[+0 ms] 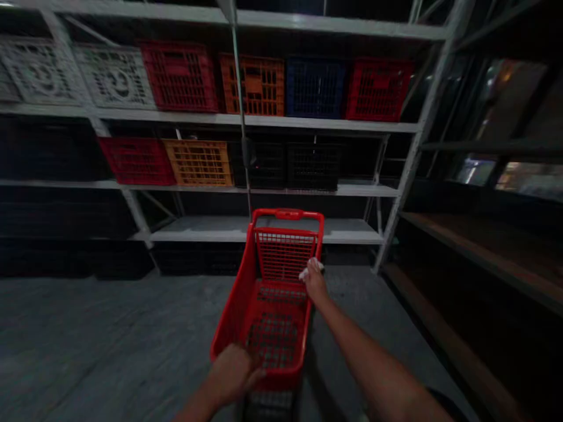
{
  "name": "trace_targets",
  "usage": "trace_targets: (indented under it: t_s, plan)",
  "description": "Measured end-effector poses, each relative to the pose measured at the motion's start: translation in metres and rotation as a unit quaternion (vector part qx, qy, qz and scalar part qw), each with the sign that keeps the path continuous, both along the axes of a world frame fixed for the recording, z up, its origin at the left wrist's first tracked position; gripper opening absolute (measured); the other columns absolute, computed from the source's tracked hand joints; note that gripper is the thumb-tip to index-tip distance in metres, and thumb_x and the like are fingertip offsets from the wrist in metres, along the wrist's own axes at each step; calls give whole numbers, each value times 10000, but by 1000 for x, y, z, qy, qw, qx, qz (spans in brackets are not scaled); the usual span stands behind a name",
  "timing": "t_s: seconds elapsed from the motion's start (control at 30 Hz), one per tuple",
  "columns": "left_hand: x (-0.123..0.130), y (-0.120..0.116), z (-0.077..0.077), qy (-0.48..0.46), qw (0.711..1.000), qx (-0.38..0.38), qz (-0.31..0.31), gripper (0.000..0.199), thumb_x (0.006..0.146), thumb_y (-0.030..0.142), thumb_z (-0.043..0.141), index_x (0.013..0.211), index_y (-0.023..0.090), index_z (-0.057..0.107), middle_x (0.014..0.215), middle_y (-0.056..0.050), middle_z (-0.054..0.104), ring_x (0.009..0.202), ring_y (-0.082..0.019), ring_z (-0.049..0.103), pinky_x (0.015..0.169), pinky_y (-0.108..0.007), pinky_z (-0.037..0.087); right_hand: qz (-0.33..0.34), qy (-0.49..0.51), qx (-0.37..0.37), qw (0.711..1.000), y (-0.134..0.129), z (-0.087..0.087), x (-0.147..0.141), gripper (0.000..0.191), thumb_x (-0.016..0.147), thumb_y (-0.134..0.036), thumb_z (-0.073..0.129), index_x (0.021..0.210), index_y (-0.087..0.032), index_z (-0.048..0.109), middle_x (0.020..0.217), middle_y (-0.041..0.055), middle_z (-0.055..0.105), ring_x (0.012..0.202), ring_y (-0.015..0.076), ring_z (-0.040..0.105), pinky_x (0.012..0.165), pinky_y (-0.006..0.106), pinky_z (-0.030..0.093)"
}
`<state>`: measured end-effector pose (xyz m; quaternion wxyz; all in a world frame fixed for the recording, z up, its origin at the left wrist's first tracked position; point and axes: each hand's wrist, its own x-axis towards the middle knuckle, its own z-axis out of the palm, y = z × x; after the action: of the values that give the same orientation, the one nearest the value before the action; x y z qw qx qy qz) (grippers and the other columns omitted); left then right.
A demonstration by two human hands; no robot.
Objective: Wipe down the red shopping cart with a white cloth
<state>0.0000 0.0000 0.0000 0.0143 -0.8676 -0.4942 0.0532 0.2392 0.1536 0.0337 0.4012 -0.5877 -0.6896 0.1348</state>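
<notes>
A red plastic shopping cart (pixel 275 305) with mesh sides and a slotted base stands in front of me, its far handle pointing toward the shelves. My left hand (pixel 233 375) is curled over the cart's near rim. My right hand (pixel 314 280) reaches to the far right side of the cart and presses a white cloth (pixel 308 272) against the rim. The cart's interior shows nothing inside it.
Grey metal shelving (pixel 264 120) ahead holds a row of red, orange, blue and white plastic crates, with darker crates below. A low wooden shelf (pixel 470 258) runs along the right. The grey concrete floor (pixel 101 328) spreads around the cart.
</notes>
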Motion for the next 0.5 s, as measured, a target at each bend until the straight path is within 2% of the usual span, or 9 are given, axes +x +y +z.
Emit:
trace_targets:
  t_s: [0.1,0.17,0.2,0.27,0.33,0.43,0.5]
  plan:
    - [4,6,12,-44,997,19,61,624,886,499,127,788,176,652,779,-105,682,789,-234,629,755,-366,432,32,-11,31,999,-52,-42,-20,463,842,-160,348,1283,-31,400,1398,188,316,1319,264,233,1064,464,245]
    - [16,5,16,-93,992,19,86,574,896,466,152,804,193,649,796,-82,687,806,-210,628,781,-346,423,58,-36,50,996,-84,-58,-28,482,845,-158,354,1322,-94,369,1435,136,261,1333,243,201,1066,444,258]
    - [25,3,16,-121,988,14,93,532,898,447,177,828,206,646,819,-67,690,824,-199,625,791,-333,420,77,-56,54,994,-99,-60,-29,496,839,-146,361,1335,-119,358,1443,115,250,1334,234,199,1066,428,267]
    - [43,-4,14,-152,983,2,106,452,886,429,237,899,221,637,872,-58,691,850,-195,622,789,-319,420,115,-99,50,987,-121,-56,-27,554,806,-103,383,1356,-147,330,1425,95,302,1309,222,267,1055,392,295]
    - [55,-8,10,-136,983,-5,126,439,862,437,276,939,199,636,870,-86,692,846,-219,623,796,-341,417,153,-139,43,977,-131,-44,-21,615,768,-76,414,1369,-152,304,1370,89,399,1239,216,371,1031,365,327]
    - [59,-9,5,-99,984,0,145,463,845,437,289,902,155,651,817,-131,688,815,-248,627,780,-360,418,214,-198,59,955,-129,-31,-15,583,782,-126,462,1346,-206,341,1314,45,475,1146,214,436,997,362,346]
    - [53,-6,2,-97,986,-3,137,463,851,428,274,862,165,655,798,-127,687,784,-242,632,726,-339,430,265,-240,93,929,-122,-32,-18,477,838,-197,450,1307,-258,387,1305,10,488,1151,205,419,986,370,338]
